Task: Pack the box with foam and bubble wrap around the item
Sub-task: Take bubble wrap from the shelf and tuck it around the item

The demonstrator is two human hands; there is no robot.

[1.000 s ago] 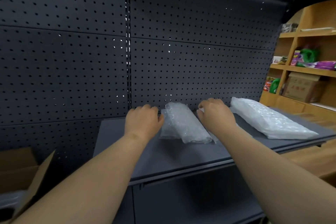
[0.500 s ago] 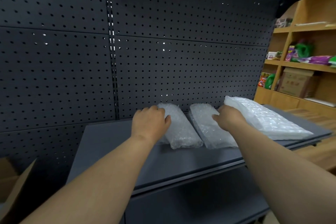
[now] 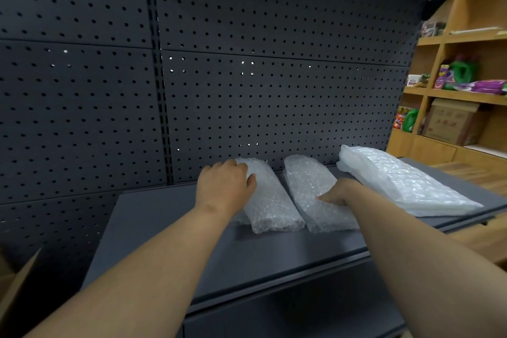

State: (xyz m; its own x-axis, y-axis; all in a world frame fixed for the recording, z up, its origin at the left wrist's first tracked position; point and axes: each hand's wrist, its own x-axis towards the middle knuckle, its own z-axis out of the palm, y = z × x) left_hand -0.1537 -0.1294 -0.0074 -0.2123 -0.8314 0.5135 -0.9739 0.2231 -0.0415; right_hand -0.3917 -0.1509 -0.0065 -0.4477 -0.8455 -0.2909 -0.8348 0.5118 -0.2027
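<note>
Scene: a person reaches with both bare arms onto a dark metal shelf backed by black pegboard.
Materials: two folded bubble wrap pads lie side by side on the shelf, the left pad and the right pad just apart; a larger bubble wrap bundle rests just beside them to the right.
Box: only a cardboard flap shows at the lower left edge, well apart from the padding; its inside is out of view, and no item can be seen.
Progress: packing looks barely begun; the padding is on the shelf, and gathering it, carrying it over and fitting it around the item all appear left to do.
Left hand: lies palm down over the far end of the left pad, fingers curled loosely across it; no firm grasp is visible.
Right hand: rests at the right pad's right edge, thumb on the plastic; its other fingers are hidden, so whether it grips cannot be told.
</note>
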